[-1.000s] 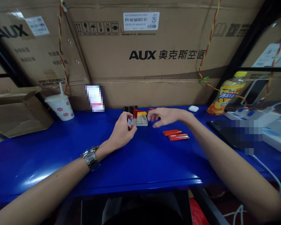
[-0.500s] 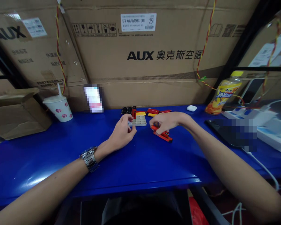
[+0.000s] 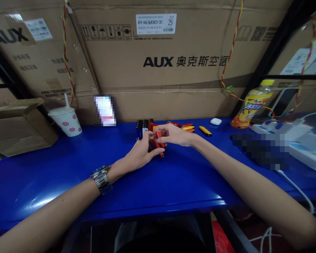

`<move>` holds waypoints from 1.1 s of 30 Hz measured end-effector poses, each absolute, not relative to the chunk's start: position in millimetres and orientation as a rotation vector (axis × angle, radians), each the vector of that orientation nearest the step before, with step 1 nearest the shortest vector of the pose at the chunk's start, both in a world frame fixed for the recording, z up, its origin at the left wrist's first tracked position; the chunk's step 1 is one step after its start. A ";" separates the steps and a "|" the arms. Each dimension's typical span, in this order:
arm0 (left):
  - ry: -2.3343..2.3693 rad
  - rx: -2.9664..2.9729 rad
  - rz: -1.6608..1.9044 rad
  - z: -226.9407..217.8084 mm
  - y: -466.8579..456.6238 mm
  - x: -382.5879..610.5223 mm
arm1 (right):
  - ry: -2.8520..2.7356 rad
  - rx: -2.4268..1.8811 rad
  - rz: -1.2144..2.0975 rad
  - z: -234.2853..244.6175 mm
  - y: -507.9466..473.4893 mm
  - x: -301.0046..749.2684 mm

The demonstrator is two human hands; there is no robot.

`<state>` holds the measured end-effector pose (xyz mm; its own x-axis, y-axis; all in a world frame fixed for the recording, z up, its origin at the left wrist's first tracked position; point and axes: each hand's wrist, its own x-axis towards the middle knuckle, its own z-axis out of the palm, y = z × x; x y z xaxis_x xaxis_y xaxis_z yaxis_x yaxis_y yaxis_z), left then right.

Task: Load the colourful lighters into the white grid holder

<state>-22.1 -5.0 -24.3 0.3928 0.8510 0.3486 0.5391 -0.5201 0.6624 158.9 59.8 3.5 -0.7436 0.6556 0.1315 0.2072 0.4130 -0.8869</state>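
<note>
My right hand [image 3: 176, 134] pinches red lighters [image 3: 158, 135] above the tray area at the middle of the table. My left hand [image 3: 138, 153] is just left of them, its thumb reaching across a lower red lighter [image 3: 162, 154] and its fingers curled behind. The two hands nearly meet, and the fingers hide part of the lighters. Behind my left hand, several lighters with black tops [image 3: 144, 123] stand upright in rows. The pale tray under them is mostly covered. Loose red and yellow lighters [image 3: 187, 128] lie beyond my right hand.
A single yellow lighter [image 3: 205, 131] and a white earbud case [image 3: 215, 121] lie at the right on the blue table [image 3: 137, 193]. Further right are a drink bottle [image 3: 252, 105] and a power strip [image 3: 310, 151]. A paper cup [image 3: 65, 121] and a phone [image 3: 105, 110] stand left.
My right hand has moved left with the red lighters, up to my left hand. My left thumb has spread over them. The loose yellow lighter at the right is now visible.
</note>
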 end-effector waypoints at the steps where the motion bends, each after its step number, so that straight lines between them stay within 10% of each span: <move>1: 1.161 2.164 0.956 -25.1 -4.3 -22.2 | -2.146 -0.724 1.335 1.3 59.1 156.5; 33: 1.345 2.058 1.200 -19.0 -2.8 -25.4 | -2.285 -0.945 0.960 12.6 66.4 172.8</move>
